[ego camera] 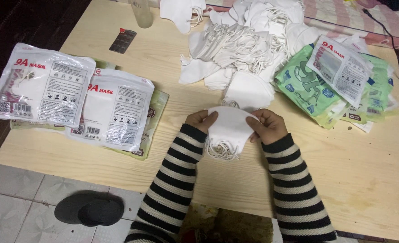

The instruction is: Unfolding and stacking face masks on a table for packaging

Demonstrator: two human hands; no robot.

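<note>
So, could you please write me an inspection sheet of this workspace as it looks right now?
Surface: light wooden table, its near edge over a tiled floor.
Job's things: small stack of white masks held above the table; big loose pile of white masks behind it.
Clutter: sealed white mask packs at left, green and white empty pouches at right, dark blister strip, clear bottle.
Grippers: left hand and right hand each pinch a side of the stack.
Cables: black cable runs along the far right edge.
Surroundings: dark slippers on the floor, pink patterned cloth behind the table.
</note>
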